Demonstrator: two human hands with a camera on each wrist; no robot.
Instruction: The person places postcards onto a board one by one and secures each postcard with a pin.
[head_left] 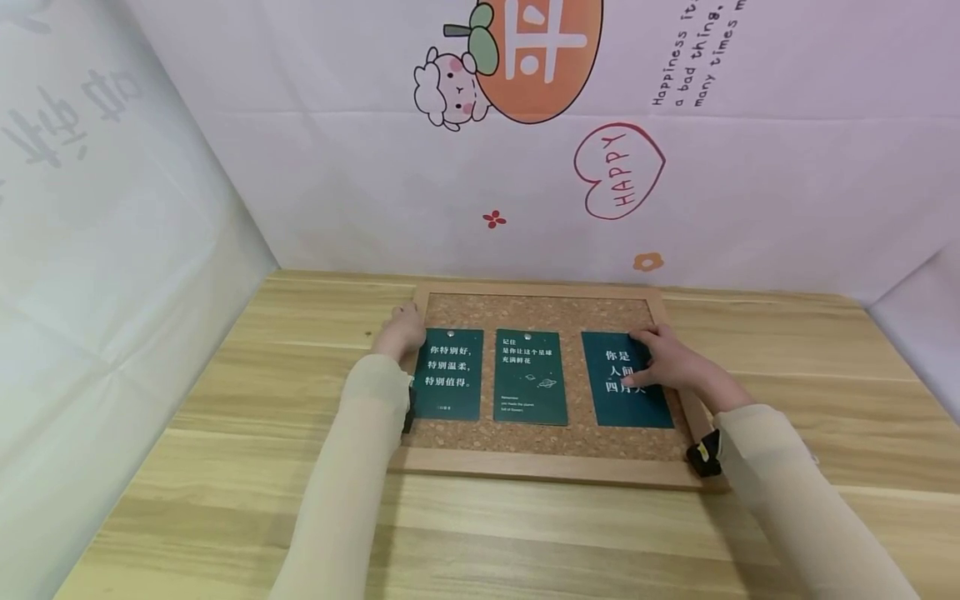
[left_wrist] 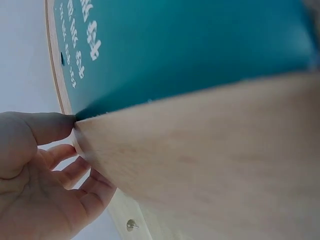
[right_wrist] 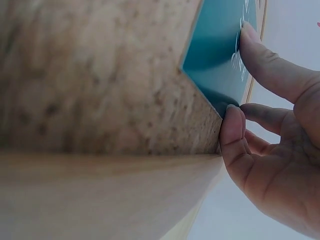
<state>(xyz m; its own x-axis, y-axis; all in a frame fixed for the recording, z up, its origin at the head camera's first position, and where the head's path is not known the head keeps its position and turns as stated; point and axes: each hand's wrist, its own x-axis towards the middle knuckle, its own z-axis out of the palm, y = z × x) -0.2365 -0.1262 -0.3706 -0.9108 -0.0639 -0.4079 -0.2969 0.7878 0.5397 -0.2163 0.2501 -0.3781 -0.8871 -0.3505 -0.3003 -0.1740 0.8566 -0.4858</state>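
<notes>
A cork board (head_left: 525, 442) in a wooden frame lies on the table with three dark green cards bearing white writing. My left hand (head_left: 405, 329) grips the frame's left side, thumb (left_wrist: 52, 127) at the edge beside the left card (head_left: 457, 402) and fingers down the outer side. My right hand (head_left: 675, 364) holds the right card (head_left: 611, 408), which sits slightly tilted. Its thumb (right_wrist: 267, 62) lies on the card's face and the fingertips are at the card's right edge. The middle card (head_left: 528, 383) and the left one each have a round silver pin at the top.
The wood-grain table (head_left: 525, 533) extends around the board. A white printed cloth (head_left: 360, 192) hangs right behind it, and another white cloth (head_left: 112, 275) hangs on the left. A dark wrist device (head_left: 705, 454) sits on my right wrist over the frame.
</notes>
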